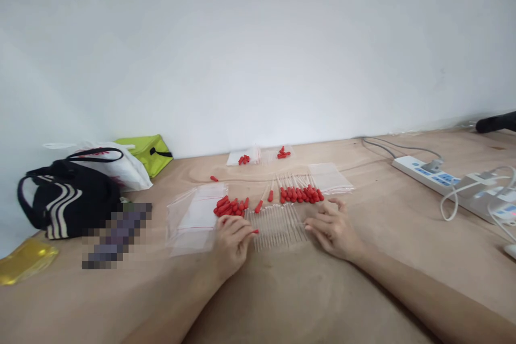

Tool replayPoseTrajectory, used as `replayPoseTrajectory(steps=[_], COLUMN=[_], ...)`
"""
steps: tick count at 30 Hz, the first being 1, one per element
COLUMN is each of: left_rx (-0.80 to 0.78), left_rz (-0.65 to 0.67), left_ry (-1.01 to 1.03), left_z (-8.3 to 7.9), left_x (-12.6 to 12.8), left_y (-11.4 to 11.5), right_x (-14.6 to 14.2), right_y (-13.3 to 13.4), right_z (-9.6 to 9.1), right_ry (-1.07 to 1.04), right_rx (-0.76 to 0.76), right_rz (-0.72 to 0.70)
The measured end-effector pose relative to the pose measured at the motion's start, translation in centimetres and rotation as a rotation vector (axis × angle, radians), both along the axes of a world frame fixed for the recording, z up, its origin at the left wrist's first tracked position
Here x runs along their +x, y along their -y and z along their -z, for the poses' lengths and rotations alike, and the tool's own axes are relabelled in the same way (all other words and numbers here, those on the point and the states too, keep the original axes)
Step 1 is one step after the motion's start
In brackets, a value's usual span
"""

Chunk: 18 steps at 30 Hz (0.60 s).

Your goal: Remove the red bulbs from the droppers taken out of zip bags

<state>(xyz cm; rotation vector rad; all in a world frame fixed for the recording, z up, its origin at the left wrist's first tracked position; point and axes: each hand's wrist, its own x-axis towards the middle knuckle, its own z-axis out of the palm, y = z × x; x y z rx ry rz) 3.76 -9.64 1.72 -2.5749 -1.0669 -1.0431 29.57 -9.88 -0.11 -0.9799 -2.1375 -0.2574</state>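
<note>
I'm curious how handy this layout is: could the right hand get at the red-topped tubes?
Probably yes: the red-topped tubes lie just beyond the right hand, and nothing appears to stand between them. Its fingers are by the clear tubes, though whether they grip one is hard to tell.

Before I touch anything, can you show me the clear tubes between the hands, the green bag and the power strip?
Tubes (278, 227): head view, middle of the row.
Green bag (141, 148): head view, its side, left of the black strap.
Power strip (446, 178): head view, its socketed top.
</note>
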Motion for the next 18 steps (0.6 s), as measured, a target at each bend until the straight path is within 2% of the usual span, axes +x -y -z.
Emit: replayPoseTrajectory(steps=[6,9,12,15,18], left_rx=[-0.076,-0.107,-0.208,-0.362,-0.493], left_rz=[-0.145,-0.295,-0.441,-0.539,-0.585], left_ry=[0.218,0.269,0.313,0.269,0.165], left_z=[0.2,-0.4,-1.5,-2.5,-3.0], left_x=[-1.9,-2.4,-3.7,-4.6,-4.7], left_y=[-0.8,-2.3,-4.6,-6.7,-7.8], right_x=[0.7,0.9,1.1,1.0,0.5], right_y=[-0.6,-0.7,-0.8,-1.0,-1.0], right_z=[0.2,0.0,0.1,0.2,0.3], right_ry=[-0.063,-0.103,-0.089,-0.053,-0.03], right_rx=[-0.085,-0.121,-0.139,-0.132,-0.135], right_rz=[0.131,0.215,0.291,0.328,0.325])
